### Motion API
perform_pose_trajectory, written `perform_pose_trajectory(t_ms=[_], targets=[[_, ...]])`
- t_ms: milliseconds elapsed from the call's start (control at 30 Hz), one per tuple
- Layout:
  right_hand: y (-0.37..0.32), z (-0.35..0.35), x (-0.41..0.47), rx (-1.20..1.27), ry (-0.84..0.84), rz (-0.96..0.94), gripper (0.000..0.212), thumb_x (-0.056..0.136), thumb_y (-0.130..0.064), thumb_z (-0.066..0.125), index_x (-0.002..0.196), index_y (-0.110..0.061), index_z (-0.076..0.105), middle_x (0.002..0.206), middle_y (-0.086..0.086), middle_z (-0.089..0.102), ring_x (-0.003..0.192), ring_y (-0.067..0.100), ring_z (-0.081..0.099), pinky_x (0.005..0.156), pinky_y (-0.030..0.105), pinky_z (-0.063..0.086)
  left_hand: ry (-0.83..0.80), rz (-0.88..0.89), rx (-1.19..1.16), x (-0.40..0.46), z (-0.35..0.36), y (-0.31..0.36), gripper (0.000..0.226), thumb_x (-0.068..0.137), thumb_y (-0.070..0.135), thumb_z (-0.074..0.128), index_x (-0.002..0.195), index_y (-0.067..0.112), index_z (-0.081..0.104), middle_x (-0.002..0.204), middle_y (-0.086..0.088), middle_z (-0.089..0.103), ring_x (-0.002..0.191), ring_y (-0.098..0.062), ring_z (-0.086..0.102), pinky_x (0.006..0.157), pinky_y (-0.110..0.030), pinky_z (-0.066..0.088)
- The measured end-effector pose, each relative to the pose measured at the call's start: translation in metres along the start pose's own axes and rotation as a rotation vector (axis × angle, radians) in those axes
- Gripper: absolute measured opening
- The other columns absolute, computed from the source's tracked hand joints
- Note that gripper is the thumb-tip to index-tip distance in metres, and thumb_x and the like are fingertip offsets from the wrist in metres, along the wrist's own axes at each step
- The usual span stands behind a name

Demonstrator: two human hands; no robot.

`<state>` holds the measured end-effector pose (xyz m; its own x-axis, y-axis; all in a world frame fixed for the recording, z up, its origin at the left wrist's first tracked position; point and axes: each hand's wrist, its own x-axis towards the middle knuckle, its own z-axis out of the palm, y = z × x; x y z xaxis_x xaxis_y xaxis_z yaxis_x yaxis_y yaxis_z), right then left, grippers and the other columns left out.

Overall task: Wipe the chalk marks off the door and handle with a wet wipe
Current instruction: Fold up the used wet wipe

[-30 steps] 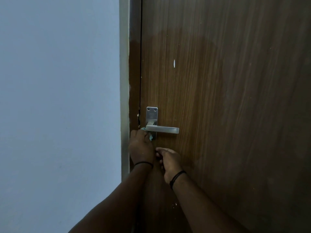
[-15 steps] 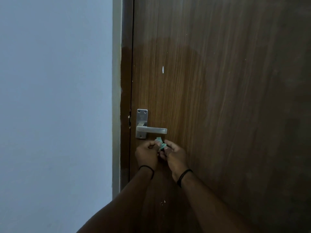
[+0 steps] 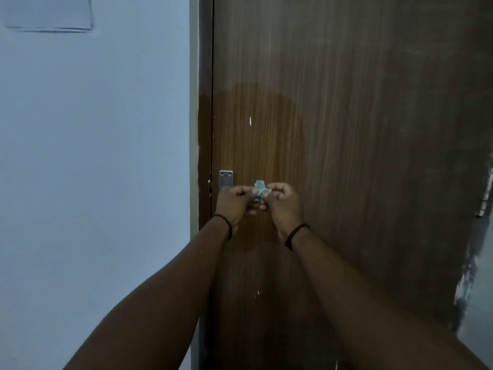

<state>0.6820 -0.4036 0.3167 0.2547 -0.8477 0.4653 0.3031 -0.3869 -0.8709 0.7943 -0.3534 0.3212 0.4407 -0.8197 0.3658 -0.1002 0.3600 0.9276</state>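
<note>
A brown wooden door (image 3: 346, 129) fills the right of the head view. Its silver handle plate (image 3: 225, 178) shows at the left edge of the door, with the lever hidden behind my hands. My left hand (image 3: 234, 202) and my right hand (image 3: 284, 204) are raised in front of the handle. Both pinch a small crumpled pale-green wet wipe (image 3: 261, 190) between their fingertips. A damp darker patch spreads over the door around the handle. A small white mark (image 3: 250, 120) sits above the handle, and faint white specks (image 3: 257, 293) lie lower down between my forearms.
A pale blue wall (image 3: 93, 156) stands to the left of the dark door frame (image 3: 205, 102). At the far right, the door's edge meets a rough grey surface (image 3: 480, 263).
My left hand came off the handle's base with the wipe. Both hands met in front of the handle and now hold the wipe together, higher than before. The view widened and shifted.
</note>
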Motion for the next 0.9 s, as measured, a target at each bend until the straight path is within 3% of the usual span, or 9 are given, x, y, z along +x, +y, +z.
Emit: perform_pose_trajectory(t_ms=[167, 267, 333, 433, 533, 667, 900], targets=[[-0.031, -0.011, -0.01, 0.023, 0.093, -0.066, 0.005, 0.094, -0.012, 0.064, 0.095, -0.013, 0.068, 0.084, -0.002, 0.071, 0.066, 0.004, 0.06, 0.056, 0.018, 0.049, -0.008, 0.048, -0.117, -0.018, 0.016, 0.037, 0.016, 0.092, 0.011, 0.064, 0.105, 0.003, 0.067, 0.098, -0.006, 0.073, 0.075, -0.008, 0.07, 0.064, -0.025, 0.057], [-0.039, -0.016, -0.003, 0.08, 0.117, -0.11, 0.01, 0.095, -0.005, 0.061, 0.102, -0.006, 0.069, 0.095, 0.006, 0.073, 0.081, 0.013, 0.069, 0.067, 0.023, 0.056, -0.02, 0.064, -0.14, -0.017, 0.025, 0.044, 0.017, 0.091, 0.007, 0.065, 0.106, 0.0, 0.066, 0.103, -0.01, 0.073, 0.082, -0.013, 0.07, 0.065, -0.026, 0.057], [-0.041, -0.019, 0.006, 0.106, 0.089, -0.114, 0.018, 0.096, 0.001, 0.056, 0.108, -0.003, 0.069, 0.104, 0.01, 0.073, 0.093, 0.018, 0.071, 0.077, 0.027, 0.059, -0.018, 0.074, -0.146, -0.013, 0.031, 0.044, 0.014, 0.09, 0.006, 0.066, 0.103, 0.001, 0.067, 0.099, -0.01, 0.073, 0.075, -0.011, 0.068, 0.058, -0.021, 0.055], [-0.035, -0.027, 0.026, 0.066, 0.02, -0.176, 0.029, 0.099, 0.003, 0.046, 0.115, -0.007, 0.069, 0.114, 0.008, 0.072, 0.102, 0.015, 0.07, 0.077, 0.021, 0.058, -0.001, 0.121, -0.141, 0.007, 0.039, 0.039, 0.014, 0.089, 0.006, 0.067, 0.103, 0.01, 0.067, 0.094, -0.009, 0.073, 0.068, -0.009, 0.066, 0.052, -0.018, 0.051], [-0.021, -0.038, 0.048, 0.054, -0.009, -0.257, 0.026, 0.1, -0.004, 0.05, 0.117, -0.013, 0.068, 0.113, 0.0, 0.072, 0.102, 0.011, 0.069, 0.081, 0.022, 0.057, -0.006, 0.2, -0.127, 0.035, 0.052, 0.025, 0.023, 0.089, 0.003, 0.066, 0.105, 0.019, 0.065, 0.094, -0.008, 0.073, 0.074, -0.012, 0.067, 0.058, -0.021, 0.053], [0.0, -0.072, 0.089, 0.022, -0.008, -0.35, 0.012, 0.093, -0.004, 0.063, 0.098, -0.011, 0.072, 0.094, 0.002, 0.076, 0.089, 0.014, 0.071, 0.076, 0.025, 0.056, -0.043, 0.301, -0.126, 0.078, 0.085, -0.002, 0.013, 0.088, 0.002, 0.068, 0.094, 0.013, 0.071, 0.087, -0.003, 0.073, 0.076, -0.011, 0.068, 0.061, -0.022, 0.053], [-0.015, -0.144, 0.157, 0.06, 0.044, -0.257, 0.015, 0.095, 0.0, 0.059, 0.102, -0.004, 0.071, 0.098, 0.005, 0.076, 0.094, 0.015, 0.07, 0.08, 0.023, 0.055, -0.083, 0.356, -0.124, 0.138, 0.175, -0.005, 0.012, 0.087, 0.002, 0.069, 0.093, 0.012, 0.069, 0.086, 0.0, 0.072, 0.077, -0.004, 0.067, 0.068, -0.019, 0.053]])
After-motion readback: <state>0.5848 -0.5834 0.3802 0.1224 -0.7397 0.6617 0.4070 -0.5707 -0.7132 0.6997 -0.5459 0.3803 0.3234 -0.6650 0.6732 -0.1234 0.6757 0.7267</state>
